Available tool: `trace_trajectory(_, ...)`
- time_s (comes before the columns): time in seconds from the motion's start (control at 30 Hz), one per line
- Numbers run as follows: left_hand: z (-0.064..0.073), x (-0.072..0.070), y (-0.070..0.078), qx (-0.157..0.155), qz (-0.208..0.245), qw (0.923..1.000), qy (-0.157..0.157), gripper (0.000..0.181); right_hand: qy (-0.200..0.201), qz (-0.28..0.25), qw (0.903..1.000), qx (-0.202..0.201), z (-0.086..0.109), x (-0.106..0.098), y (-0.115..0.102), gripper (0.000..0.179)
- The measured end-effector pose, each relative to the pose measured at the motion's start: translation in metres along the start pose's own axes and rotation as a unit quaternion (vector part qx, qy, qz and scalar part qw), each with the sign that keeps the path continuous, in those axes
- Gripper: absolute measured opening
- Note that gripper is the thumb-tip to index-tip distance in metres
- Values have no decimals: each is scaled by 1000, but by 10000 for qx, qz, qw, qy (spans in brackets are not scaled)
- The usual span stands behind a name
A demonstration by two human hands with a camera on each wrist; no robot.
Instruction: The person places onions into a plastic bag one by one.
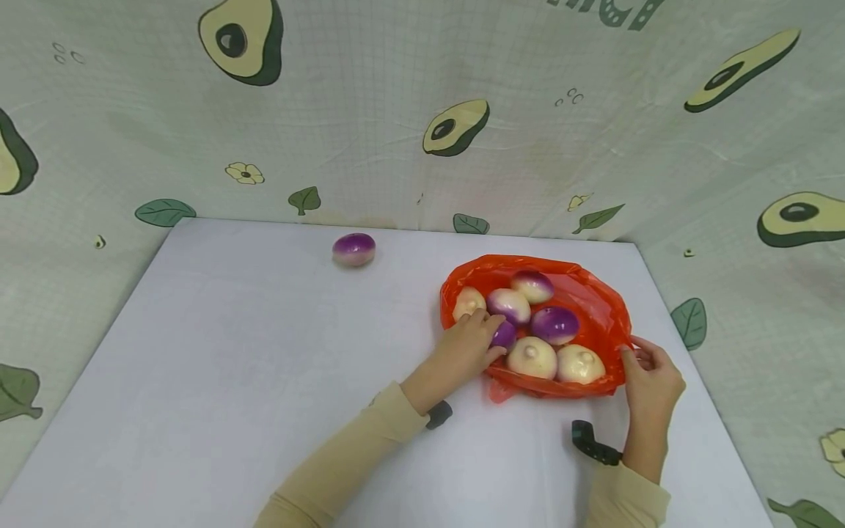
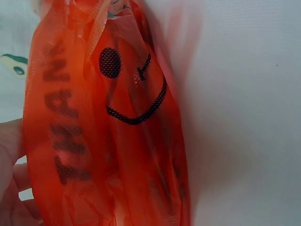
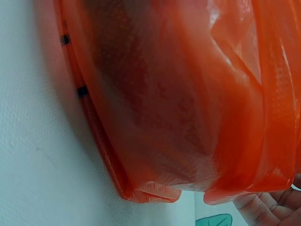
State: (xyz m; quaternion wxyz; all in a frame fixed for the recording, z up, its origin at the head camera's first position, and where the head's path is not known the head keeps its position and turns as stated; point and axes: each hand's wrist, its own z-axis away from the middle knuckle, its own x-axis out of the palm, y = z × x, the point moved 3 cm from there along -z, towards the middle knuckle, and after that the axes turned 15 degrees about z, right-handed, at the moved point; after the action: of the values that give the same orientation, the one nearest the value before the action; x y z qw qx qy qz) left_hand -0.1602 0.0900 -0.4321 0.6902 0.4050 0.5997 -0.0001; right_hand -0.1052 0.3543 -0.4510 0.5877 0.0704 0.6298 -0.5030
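Observation:
A red plastic bag [image 1: 597, 315] lies with its mouth spread wide, holding several shiny purple-and-white turnips [image 1: 554, 325]. Over its left rim reaches my left hand [image 1: 465, 345], whose thumb and fingers grip a purple turnip [image 1: 504, 335] inside, partly hidden by the hand. At the right rim, my right hand [image 1: 652, 374] pinches the bag's edge between thumb and fingers. In the left wrist view, the bag's side [image 2: 136, 155] shows a printed winking face and letters, with fingers at the left edge. The right wrist view shows the bag's wall [image 3: 178, 103] and fingers [image 3: 258, 209] below its rim.
One more purple-and-white turnip [image 1: 353, 250] lies by itself near the back edge of the white table [image 1: 231, 352]. Behind and beside the table hangs a pale cloth [image 1: 370, 88] printed with avocados and leaves. A black wrist-camera piece [image 1: 594, 444] sits by the right wrist.

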Motion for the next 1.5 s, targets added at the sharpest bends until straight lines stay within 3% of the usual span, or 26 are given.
trace_trajectory(0.17,2,-1,0,174,190,9997,25,50,2,8,10000,-19,0,-1,1,50)
trace_trajectory(0.33,8,-13,0,297,616,9975,179,43,-3,6,10000,0,-1,-1,1,50)
trace_trajectory(0.53,19,-34,-6,569,1039,9891,877,34,-22,-5,10000,7,-2,-1,1,50)
trace_trajectory(0.73,29,-52,-21,633,1456,9744,1593,31,-20,20,10000,-11,-1,-1,1,50)
trace_trajectory(0.93,34,-66,-39,674,1423,9637,2154,25,6,36,10000,-9,-1,0,1,50)
trace_trajectory(1.3,37,-84,-77,634,1075,9568,2626,26,58,71,10000,-12,-1,2,1,49)
trace_trajectory(1.5,35,-96,-104,461,973,9518,2872,26,32,105,9999,-24,-2,2,1,49)
